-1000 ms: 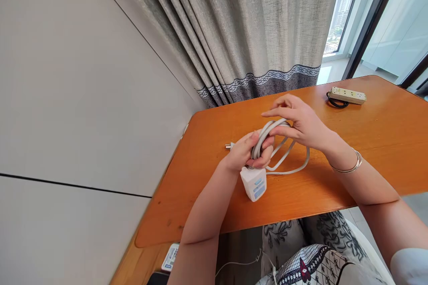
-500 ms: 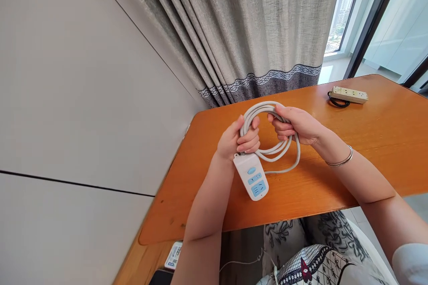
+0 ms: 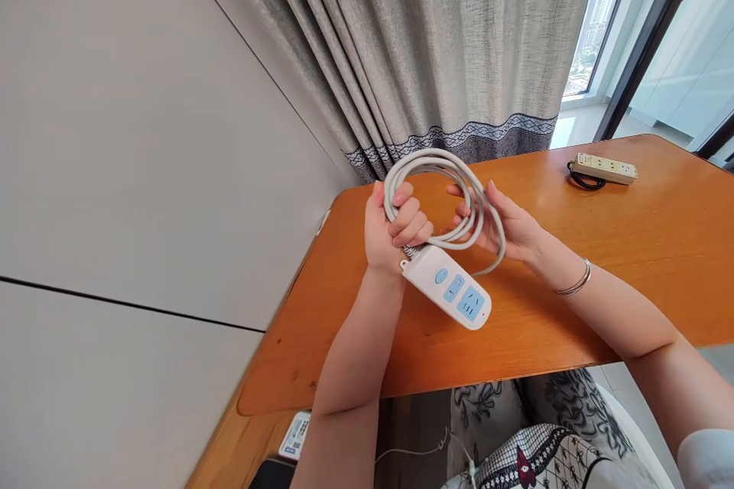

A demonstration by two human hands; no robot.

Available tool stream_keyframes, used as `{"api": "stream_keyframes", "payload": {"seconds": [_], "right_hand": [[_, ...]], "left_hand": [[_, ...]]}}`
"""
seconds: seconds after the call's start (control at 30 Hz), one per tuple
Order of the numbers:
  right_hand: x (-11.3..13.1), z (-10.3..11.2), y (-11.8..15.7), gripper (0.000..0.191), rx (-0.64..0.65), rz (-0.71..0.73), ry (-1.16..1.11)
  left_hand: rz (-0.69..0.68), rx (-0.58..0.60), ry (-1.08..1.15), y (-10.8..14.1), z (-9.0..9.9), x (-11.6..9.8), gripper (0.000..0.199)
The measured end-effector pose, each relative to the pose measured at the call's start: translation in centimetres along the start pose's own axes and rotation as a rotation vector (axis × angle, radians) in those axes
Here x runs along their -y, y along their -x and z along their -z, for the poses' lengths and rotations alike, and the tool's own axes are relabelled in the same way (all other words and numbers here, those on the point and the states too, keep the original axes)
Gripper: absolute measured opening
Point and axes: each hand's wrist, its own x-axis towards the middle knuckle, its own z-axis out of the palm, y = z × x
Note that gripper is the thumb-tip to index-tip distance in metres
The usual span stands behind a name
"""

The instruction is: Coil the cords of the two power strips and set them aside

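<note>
My left hand (image 3: pixel 395 225) is wrapped round the left side of a coiled white cable (image 3: pixel 431 160), held up over the table. From below that fist hangs a white power strip (image 3: pixel 429 268) with a blue button and blue socket panels, tilted down to the right. My right hand (image 3: pixel 505 225) is at the coil's right side with fingers apart; some fingertips pass behind the loops and the thumb is raised. A loose length of the cable curves down past the right palm, and its end is hidden behind the power strip.
The brown wooden table (image 3: pixel 573 306) spreads under my hands. A cream power strip (image 3: pixel 605 168) with a black cord lies at its far right. A grey curtain (image 3: pixel 459 38) hangs behind, a pale wall panel (image 3: pixel 143 130) stands left, and a white box (image 3: pixel 295 435) sits below the left edge.
My right hand has loosened from the coil and its fingers have spread. The coil has shifted left and up with my left hand, and the white power strip has swung to the right.
</note>
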Motion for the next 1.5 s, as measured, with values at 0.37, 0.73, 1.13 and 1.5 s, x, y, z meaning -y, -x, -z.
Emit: {"api": "stream_keyframes", "payload": {"seconds": [0.37,0.73,1.13,1.5], "right_hand": [[-0.8,-0.9,0.2,0.061,-0.204,0.144,-0.047],[-1.3,-0.9,0.1,0.066,-0.274,0.273,0.029],[-2.0,0.9,-1.0,0.062,-0.351,0.208,0.112],[-2.0,1.1,-0.6,0.054,-0.274,0.359,0.239]], "left_hand": [[0.08,0.146,-0.046,0.6,-0.8,3.2,0.056],[0.116,0.116,-0.077,0.3,-1.2,3.0,0.053],[0.151,-0.021,-0.132,0.2,-1.4,2.3,0.055],[0.155,-0.088,-0.107,0.3,-1.8,1.8,0.057]]}}
